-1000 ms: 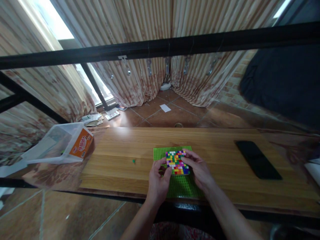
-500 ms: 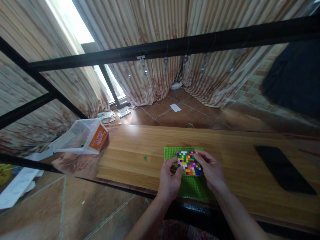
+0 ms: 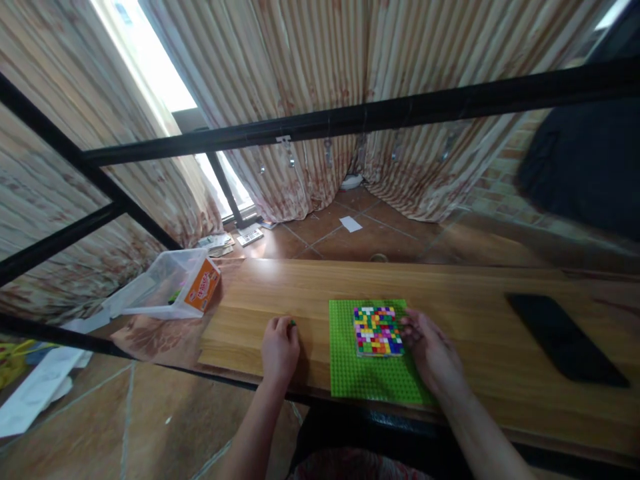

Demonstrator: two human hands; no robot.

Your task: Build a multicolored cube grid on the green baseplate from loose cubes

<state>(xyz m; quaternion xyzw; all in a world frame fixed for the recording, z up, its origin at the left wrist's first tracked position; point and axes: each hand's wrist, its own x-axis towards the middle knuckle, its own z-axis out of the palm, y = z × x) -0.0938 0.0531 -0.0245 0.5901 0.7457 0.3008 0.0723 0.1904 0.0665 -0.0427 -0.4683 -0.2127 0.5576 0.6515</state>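
Observation:
A square block of many-coloured toy bricks [image 3: 379, 332] sits on a green studded baseplate [image 3: 345, 380], which lies flat on the wooden table. To the left of the plate, my left hand [image 3: 281, 352] rests at the tabletop with its fingers curled in. A small green toy brick [image 3: 293, 323] peeks out at those fingertips, mostly covered by them. Over the plate's right side is my right hand [image 3: 434, 352], its fingers loosely bent and apart beside the block's right edge, with nothing visible in them.
At the table's left end a clear plastic bin [image 3: 173, 277] with an orange label lies tipped. A black flat slab [image 3: 567, 340] lies on the right part of the wooden table [image 3: 280, 287]. A black metal bar [image 3: 320, 125] crosses in front of the curtains.
My left hand has left the brick block and moved left to the small green brick. My right hand has drawn slightly right, away from the block. The view has tilted a little.

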